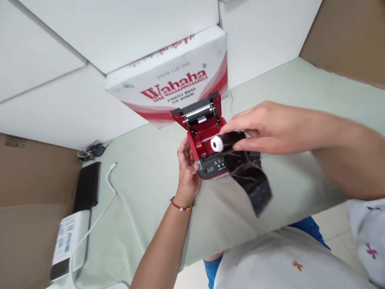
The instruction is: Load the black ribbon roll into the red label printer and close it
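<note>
A small red and black device [207, 168] lies on the cloth-covered table with its lid [198, 114] raised, showing a red hollow inside. My left hand [189, 170] grips its left side, thumb on the grey front corner. Above the right part of the hollow, my right hand [260, 128] holds a black roll [231, 139] between thumb and fingers. The roll has a white core end [216, 143] facing left. A dark glossy strip [251, 182] hangs from it over the device's front edge and is slightly blurred.
Behind the device a white and red Wahaha carton [180, 80] leans on white panels. At the left are keys [98, 149], a black phone-like slab [87, 186], a white box-shaped item [72, 239] and a white cable [110, 180]. Cardboard [33, 172] stands at far left, more [349, 40] at upper right.
</note>
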{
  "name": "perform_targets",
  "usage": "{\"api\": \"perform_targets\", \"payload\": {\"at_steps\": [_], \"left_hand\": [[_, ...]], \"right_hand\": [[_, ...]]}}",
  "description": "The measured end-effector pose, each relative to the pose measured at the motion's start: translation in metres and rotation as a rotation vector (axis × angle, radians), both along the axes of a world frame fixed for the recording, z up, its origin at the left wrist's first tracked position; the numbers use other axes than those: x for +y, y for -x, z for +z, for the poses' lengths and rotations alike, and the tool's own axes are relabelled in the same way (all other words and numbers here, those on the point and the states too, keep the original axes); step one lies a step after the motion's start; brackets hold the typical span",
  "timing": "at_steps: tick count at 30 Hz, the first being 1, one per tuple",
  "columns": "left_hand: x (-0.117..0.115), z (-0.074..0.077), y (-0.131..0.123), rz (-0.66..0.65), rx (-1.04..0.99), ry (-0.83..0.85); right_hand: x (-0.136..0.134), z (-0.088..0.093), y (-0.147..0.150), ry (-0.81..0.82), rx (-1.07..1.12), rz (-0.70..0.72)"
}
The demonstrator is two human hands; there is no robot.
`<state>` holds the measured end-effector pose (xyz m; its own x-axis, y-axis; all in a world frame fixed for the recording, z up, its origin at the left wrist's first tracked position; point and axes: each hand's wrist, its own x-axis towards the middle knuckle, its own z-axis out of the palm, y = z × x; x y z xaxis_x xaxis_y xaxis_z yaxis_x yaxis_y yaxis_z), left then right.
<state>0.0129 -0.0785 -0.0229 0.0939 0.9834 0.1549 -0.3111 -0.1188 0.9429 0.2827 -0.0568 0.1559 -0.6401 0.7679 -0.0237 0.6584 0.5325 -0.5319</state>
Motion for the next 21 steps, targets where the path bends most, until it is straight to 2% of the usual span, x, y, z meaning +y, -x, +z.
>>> {"api": "perform_targets", "payload": {"at_steps": [4, 8, 13, 21], "left_hand": [[0.000, -0.002, 0.002, -0.005, 0.022, 0.013], [0.001, -0.006, 0.004, -0.021, 0.023, 0.017], [0.001, -0.007, 0.003, -0.024, 0.028, 0.003], [0.000, -0.007, 0.002, -0.032, 0.027, 0.012]], "right_hand": [[0.011, -0.008, 0.055, -0.085, -0.263, -0.114], [0.017, -0.013, 0.078, -0.055, -0.511, -0.115], [0.028, -0.017, 0.088, -0.034, -0.568, -0.107], [0.036, -0.031, 0.083, -0.034, -0.494, -0.020]]}}
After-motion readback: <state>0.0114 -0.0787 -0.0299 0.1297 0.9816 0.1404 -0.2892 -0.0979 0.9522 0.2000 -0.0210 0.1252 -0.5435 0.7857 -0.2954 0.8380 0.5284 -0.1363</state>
